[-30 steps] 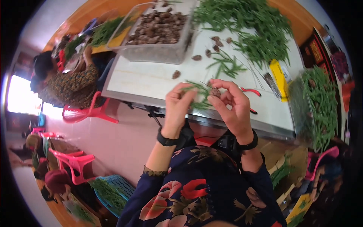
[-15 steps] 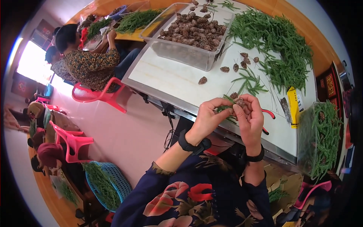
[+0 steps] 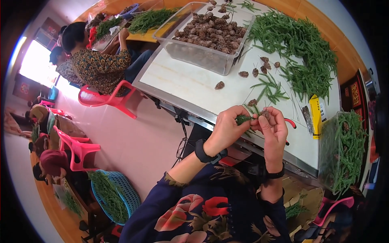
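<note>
My left hand (image 3: 228, 126) pinches a small green fir sprig (image 3: 244, 118) above the near edge of the white table (image 3: 190, 87). My right hand (image 3: 274, 128) holds a small brown pine cone (image 3: 265, 113) against that sprig, fingertips touching. Both wrists wear dark bands. A clear plastic bin (image 3: 204, 56) full of pine cones stands at the table's far left. A large heap of green sprigs (image 3: 300, 44) lies at the far right. Several loose cones (image 3: 243, 74) and a loose sprig (image 3: 269, 87) lie between them. Red-handled scissors (image 3: 290, 123) peek out behind my right hand.
A clear bin of green sprigs (image 3: 344, 150) stands at the right. A yellow box (image 3: 316, 115) lies beside it. A seated person (image 3: 97, 65) works at another table on the left, on a red plastic chair (image 3: 106, 99). A blue basket of greenery (image 3: 115, 194) sits on the pink floor.
My hands stay together on the sprig and cone. The view has swung, so the table and hands sit further right and higher in the picture.
</note>
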A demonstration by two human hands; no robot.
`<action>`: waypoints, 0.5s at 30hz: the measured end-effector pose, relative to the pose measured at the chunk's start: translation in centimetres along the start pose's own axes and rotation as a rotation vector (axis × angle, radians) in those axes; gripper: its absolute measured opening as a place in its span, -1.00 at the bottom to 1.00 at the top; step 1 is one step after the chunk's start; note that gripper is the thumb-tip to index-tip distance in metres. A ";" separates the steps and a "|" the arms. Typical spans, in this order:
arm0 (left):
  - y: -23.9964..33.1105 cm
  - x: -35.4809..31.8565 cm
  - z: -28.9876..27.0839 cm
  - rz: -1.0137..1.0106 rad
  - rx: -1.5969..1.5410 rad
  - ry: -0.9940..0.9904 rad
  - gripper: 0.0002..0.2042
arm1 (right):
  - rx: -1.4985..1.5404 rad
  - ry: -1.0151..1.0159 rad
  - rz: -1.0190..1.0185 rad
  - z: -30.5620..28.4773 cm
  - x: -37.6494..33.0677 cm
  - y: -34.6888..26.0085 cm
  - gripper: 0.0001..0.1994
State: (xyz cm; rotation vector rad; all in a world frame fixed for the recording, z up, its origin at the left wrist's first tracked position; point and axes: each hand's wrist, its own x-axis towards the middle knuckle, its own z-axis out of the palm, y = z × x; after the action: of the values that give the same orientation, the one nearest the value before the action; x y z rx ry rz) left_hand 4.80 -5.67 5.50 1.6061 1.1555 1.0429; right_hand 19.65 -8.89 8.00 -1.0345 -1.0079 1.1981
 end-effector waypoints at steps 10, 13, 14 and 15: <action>0.7 -0.4 0.0 -0.107 -0.323 -0.020 -0.83 | 0.195 0.104 0.081 -0.6 0.1 -0.7 -0.72; 0.4 -0.4 -0.1 -0.182 -0.595 -0.046 -0.82 | 0.222 0.107 0.084 -0.5 0.0 -0.6 -0.72; 0.4 -0.4 -0.1 -0.183 -0.595 -0.048 -0.82 | 0.233 0.107 0.091 -0.4 -0.1 -0.6 -0.72; 0.4 -0.5 -0.1 -0.206 -0.628 -0.059 -0.82 | 0.243 0.110 0.097 -0.4 -0.2 -0.6 -0.72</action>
State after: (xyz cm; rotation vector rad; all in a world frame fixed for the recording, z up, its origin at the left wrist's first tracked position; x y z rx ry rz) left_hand 4.64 -6.18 5.86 0.9948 0.8182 1.0751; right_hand 20.10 -9.15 8.47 -0.9532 -0.7136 1.2935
